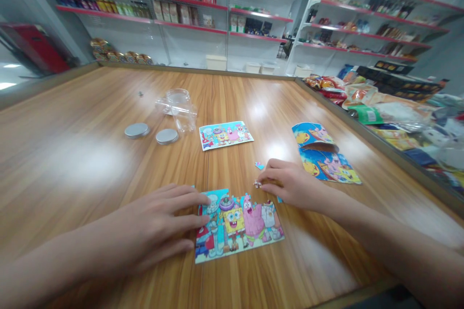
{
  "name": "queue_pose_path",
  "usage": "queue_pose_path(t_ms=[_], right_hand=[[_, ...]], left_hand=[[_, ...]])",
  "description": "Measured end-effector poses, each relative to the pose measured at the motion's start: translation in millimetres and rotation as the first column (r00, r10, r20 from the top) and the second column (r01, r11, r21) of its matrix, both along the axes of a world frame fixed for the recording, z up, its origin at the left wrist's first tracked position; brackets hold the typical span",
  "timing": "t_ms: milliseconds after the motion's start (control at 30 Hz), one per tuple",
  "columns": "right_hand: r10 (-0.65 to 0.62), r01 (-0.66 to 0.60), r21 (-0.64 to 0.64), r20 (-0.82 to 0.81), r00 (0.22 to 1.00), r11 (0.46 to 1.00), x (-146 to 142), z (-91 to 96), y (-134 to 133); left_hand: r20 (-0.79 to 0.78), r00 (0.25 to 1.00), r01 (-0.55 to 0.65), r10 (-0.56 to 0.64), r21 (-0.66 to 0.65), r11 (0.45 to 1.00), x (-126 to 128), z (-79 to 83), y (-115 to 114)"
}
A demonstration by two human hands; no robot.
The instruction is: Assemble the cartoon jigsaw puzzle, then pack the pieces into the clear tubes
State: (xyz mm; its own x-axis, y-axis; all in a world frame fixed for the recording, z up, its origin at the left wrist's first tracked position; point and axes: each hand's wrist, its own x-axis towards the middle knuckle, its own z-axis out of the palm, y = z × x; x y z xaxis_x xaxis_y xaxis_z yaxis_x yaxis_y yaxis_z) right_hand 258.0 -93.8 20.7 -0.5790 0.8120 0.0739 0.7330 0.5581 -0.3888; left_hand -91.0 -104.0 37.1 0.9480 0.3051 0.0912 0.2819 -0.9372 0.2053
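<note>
A cartoon jigsaw puzzle (235,227) lies on the table, mostly joined, with an uneven gap along its upper right edge. My left hand (155,222) rests with fingers spread, its fingertips on the puzzle's left side. Just above the gap, my right hand (282,178) pinches a small puzzle piece (257,184) between thumb and fingers. A loose blue and pink piece (259,165) lies beyond those fingertips. Another bit of blue (279,199) shows beneath the right hand, partly hidden. Farther off is a picture card (226,135) with the same characters.
Two round metal lids (166,136) and clear plastic jars (183,108) stand at the back left. On the right lie curled blue printed sheets (328,164). Packaged goods (384,101) line the right side past the table's raised edge. Stocked shelves (188,5) stand behind.
</note>
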Motion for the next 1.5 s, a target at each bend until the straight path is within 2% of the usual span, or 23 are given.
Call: queue_pose_path(t_ms=[133,267,667,800,1000,1300,1500], right_hand=[[0.004,-0.004,0.004,0.010,1.000,1.000,-0.8,1.0,-0.4],[0.010,-0.011,0.017,0.022,1.000,1.000,-3.4,2.7,-2.7],[0.111,-0.113,0.027,0.052,0.992,0.993,3.4,3.9,-3.1],[0.111,-0.115,0.050,0.073,0.991,0.992,3.7,3.8,-3.3],[0.109,-0.111,0.032,0.055,0.993,0.993,4.2,1.1,-2.2],[0.108,-0.111,0.039,0.081,0.991,0.993,-1.2,2.9,-3.2],[0.088,-0.093,0.036,0.121,0.989,0.995,-2.2,6.0,-4.6]], left_hand=[[0.049,0.999,-0.005,0.007,-0.040,0.999,2.2,3.5,-0.7],[0.013,1.000,0.001,-0.001,-0.048,0.999,2.0,4.2,-0.7],[0.053,0.999,-0.005,0.009,-0.080,0.997,3.7,6.0,-1.6],[0.014,1.000,-0.007,0.008,-0.083,0.997,4.0,6.8,-2.7],[0.064,0.998,-0.007,0.013,-0.100,0.995,3.5,6.4,-3.0],[-0.011,1.000,-0.001,0.000,-0.090,0.996,5.3,9.2,-2.6],[0.018,1.000,-0.005,0.007,-0.103,0.995,5.8,9.9,-2.9]])
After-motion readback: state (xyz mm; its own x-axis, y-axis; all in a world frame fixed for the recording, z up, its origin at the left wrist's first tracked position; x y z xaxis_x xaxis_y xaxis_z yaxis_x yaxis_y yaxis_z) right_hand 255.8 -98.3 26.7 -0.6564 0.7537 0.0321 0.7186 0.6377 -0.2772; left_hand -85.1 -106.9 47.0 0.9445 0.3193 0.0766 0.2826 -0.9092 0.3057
